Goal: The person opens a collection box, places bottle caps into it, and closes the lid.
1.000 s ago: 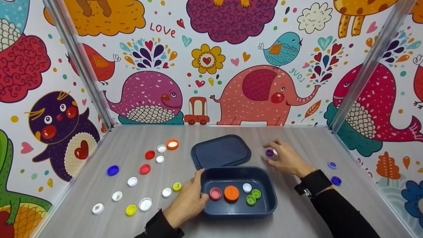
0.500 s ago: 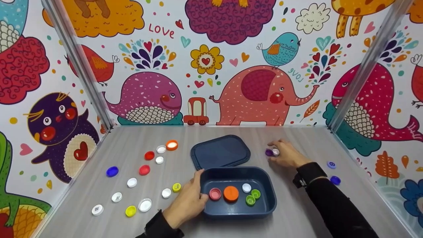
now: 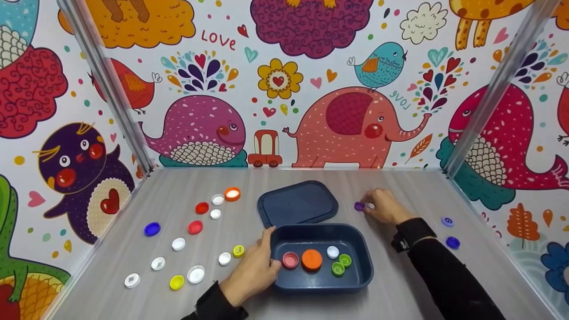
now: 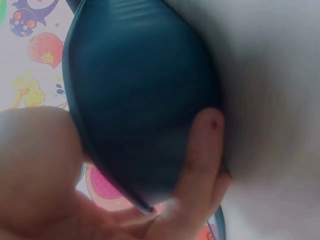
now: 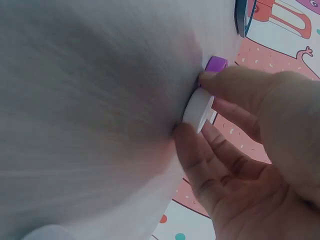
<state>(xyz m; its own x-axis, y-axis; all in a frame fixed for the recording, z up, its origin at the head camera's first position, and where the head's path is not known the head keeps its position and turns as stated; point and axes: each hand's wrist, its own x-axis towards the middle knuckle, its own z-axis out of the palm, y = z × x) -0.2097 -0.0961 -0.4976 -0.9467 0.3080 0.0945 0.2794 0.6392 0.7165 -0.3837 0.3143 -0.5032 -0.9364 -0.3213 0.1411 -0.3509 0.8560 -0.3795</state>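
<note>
My left hand grips the left wall of a dark blue plastic box; in the left wrist view, its fingers lie against the box wall. Inside the box are a pink bottle cap, an orange one, a white one and two green caps. Right of the box's lid, my right hand pinches a white bottle cap between thumb and fingertips, low at the table. A purple cap sits just beside it, partly behind the thumb in the right wrist view.
The dark blue lid lies flat behind the box. Several loose caps, such as a blue one and a yellow one, are spread on the left. Two blue-purple caps lie far right. Printed walls enclose the table.
My right hand's fingers have closed in around the white cap, which now looks tilted beside the purple one. The left hand and the box have stayed in place.
</note>
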